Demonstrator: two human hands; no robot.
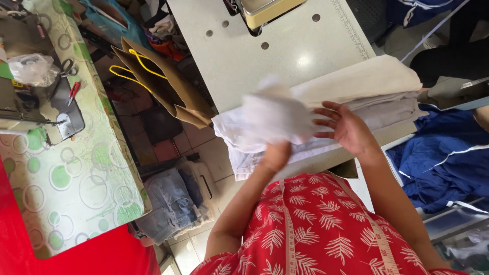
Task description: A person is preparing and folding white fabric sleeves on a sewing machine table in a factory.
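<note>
1. The left hand (275, 155) grips a white cloth piece (272, 114), fingers closed on its lower edge; motion blur hides the exact pinch.
2. The right hand (349, 127) has its fingers spread wide, touching the cloth's side.
3. The cloth appears light, limp and non-fragile; an edge pinch suits it.
4. It hangs above a folded fabric stack (367, 89) on the bench (285, 56).

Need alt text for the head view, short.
Two bare hands, left hand and right hand, lift a blurred white cloth above folded pale fabric on a grey sewing table. A brown paper bag stands on the floor nearby.
</note>
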